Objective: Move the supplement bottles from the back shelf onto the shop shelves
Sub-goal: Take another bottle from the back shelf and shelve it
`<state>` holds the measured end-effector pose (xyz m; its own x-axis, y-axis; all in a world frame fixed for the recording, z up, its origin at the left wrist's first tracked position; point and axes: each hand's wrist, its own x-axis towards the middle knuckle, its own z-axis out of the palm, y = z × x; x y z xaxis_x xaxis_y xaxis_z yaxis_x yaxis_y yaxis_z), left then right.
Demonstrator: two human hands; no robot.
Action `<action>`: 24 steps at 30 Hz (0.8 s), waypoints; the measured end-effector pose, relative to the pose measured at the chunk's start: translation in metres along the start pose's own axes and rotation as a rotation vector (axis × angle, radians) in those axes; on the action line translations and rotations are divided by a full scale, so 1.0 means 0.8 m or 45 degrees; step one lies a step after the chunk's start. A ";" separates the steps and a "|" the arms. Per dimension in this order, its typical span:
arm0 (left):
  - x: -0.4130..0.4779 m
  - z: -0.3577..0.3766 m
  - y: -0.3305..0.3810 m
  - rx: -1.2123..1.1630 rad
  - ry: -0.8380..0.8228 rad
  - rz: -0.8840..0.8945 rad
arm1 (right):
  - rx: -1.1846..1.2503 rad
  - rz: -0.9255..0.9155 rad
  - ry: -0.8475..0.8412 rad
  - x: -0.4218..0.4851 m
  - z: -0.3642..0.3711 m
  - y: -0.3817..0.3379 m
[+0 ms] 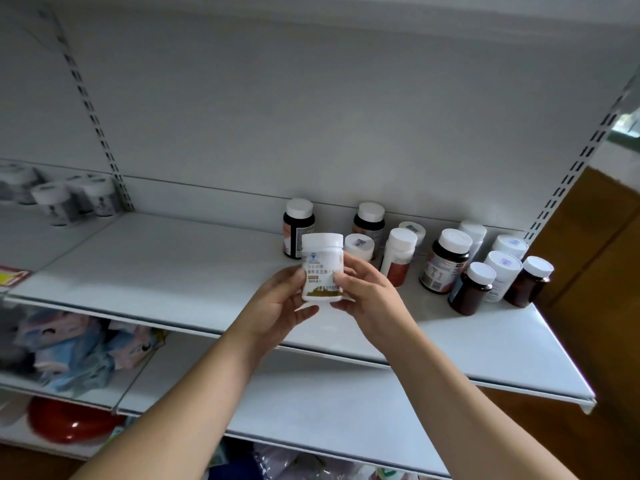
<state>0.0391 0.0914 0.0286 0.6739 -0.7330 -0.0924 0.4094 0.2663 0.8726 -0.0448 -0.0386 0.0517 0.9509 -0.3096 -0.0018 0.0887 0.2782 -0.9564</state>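
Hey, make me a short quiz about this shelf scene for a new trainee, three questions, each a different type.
1. True or false: the left hand and the right hand both hold the white bottle.
2. Multiple choice: where are the standing bottles? A: the left end of the white shelf; B: its right part; C: the floor.
3. Fill in: the standing bottles' caps are all ____.
Key: 1 true; 2 B; 3 white.
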 end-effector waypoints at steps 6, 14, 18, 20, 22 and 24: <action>-0.038 -0.022 0.018 0.021 0.293 0.083 | 0.162 0.178 -0.258 0.011 0.031 0.018; -0.125 -0.113 0.067 0.014 0.465 0.216 | 0.182 0.180 -0.378 0.012 0.161 0.052; -0.177 -0.189 0.105 0.056 0.511 0.259 | 0.157 0.136 -0.432 0.015 0.255 0.078; -0.206 -0.232 0.130 0.111 0.533 0.282 | 0.178 0.113 -0.426 0.017 0.312 0.097; -0.233 -0.279 0.158 0.172 0.523 0.319 | 0.207 0.094 -0.411 0.022 0.372 0.115; -0.258 -0.326 0.185 0.232 0.532 0.351 | 0.213 0.080 -0.386 0.028 0.429 0.132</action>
<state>0.1211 0.4451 0.0519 0.9442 -0.3293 0.0009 0.0944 0.2735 0.9572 0.0878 0.2961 0.0510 0.9986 -0.0098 0.0516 0.0506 0.4412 -0.8960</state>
